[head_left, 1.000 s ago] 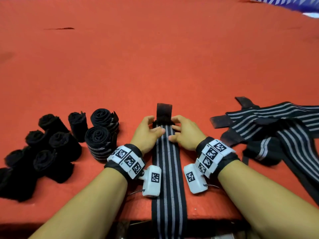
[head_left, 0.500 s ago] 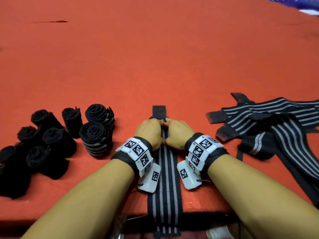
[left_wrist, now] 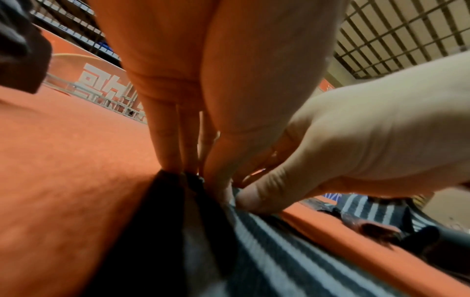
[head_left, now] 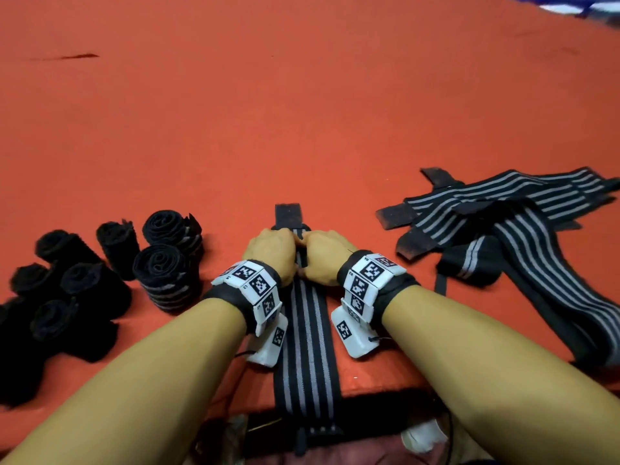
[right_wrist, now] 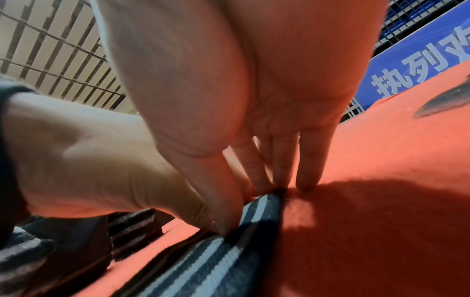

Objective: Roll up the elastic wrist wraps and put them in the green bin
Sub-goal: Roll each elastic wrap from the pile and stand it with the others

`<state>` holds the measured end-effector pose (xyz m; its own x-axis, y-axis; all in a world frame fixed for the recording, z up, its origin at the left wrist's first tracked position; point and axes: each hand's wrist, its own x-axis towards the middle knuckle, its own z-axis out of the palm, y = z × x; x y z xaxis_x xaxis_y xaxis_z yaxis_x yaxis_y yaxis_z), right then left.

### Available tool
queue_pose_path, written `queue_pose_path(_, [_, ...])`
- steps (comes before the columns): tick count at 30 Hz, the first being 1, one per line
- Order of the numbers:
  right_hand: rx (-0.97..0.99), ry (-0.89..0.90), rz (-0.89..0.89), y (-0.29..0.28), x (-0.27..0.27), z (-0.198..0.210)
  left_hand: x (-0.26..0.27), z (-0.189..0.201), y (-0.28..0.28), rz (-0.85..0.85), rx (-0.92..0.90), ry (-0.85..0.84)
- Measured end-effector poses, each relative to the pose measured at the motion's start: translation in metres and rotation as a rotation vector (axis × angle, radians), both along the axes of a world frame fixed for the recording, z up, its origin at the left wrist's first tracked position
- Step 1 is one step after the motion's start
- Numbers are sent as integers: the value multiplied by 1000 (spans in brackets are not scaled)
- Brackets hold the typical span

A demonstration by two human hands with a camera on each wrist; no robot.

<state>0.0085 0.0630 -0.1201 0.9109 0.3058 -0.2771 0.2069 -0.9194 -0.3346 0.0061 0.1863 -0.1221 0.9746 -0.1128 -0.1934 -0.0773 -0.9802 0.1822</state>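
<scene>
A black wrist wrap with grey stripes [head_left: 307, 333] lies lengthwise on the red table [head_left: 302, 112]. Its dark velcro tab [head_left: 287, 214] points away from me and its near end hangs over the table's front edge. My left hand [head_left: 273, 251] and right hand [head_left: 327, 254] sit side by side on the far end, just behind the tab. In the left wrist view my left fingers [left_wrist: 175, 152] and thumb pinch the wrap's [left_wrist: 254, 251] black edge. In the right wrist view my right fingers [right_wrist: 279, 172] and thumb pinch the wrap's [right_wrist: 229, 251] other edge. No green bin is in view.
Two rolled striped wraps [head_left: 164, 263] stand left of my hands, with several black rolls [head_left: 67, 290] beyond them at the left edge. A loose pile of unrolled striped wraps [head_left: 503, 229] lies to the right. The table's front edge [head_left: 385, 391] runs under my forearms.
A second ago my fingers lay spread on the wrap behind the tab. They have since drawn together and curled over that end, gripping it. Little has shifted in the last half second.
</scene>
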Motion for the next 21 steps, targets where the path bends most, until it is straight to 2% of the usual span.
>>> queue_pose_path(5, [87,27,-147,-21,-15,15,-7,4,-12,-106,132,-33])
queue_pose_path(7, [155,6,-249,-36,-24,18,-9,7,-18,-116,180,-24])
queue_pose_path(11, [238,-71,-331,-68,-45,26,-17,15,-36,-123,208,-39])
queue_pose_path(21, [390,-338,-597,-154,-69,43,-33,56,-152,-358,-103,-75])
